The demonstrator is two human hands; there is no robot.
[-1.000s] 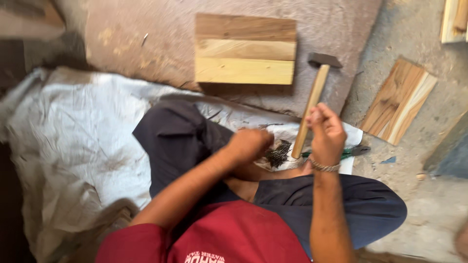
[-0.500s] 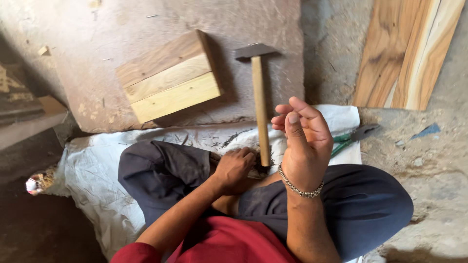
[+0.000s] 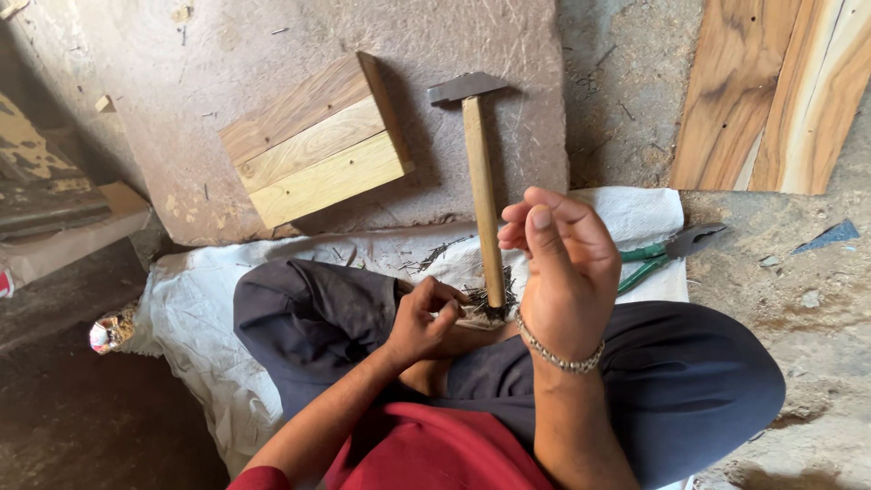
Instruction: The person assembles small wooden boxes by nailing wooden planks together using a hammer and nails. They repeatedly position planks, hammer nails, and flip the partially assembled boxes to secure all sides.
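Note:
A hammer (image 3: 480, 172) with a wooden handle lies on a flat stone slab (image 3: 272, 54), head away from me, its handle end resting on a heap of small dark nails (image 3: 476, 295) in my lap. My left hand (image 3: 425, 319) is down at that heap with fingertips pinched on some nails. My right hand (image 3: 558, 268) is lifted just right of the handle, back towards me, fingers loosely bent, nothing seen in it. A small panel of three joined wooden boards (image 3: 313, 141) lies on the slab, left of the hammer.
Green-handled pliers (image 3: 667, 252) lie on a white sack (image 3: 190, 318) spread under my crossed legs. Long wooden planks (image 3: 771, 91) rest on the dusty ground at upper right. A low wooden block (image 3: 63, 227) is at the left.
My right hand has let go of the hammer, which now lies flat on the slab, and has lifted beside it. The left hand stays at the nails. My view has shifted left.

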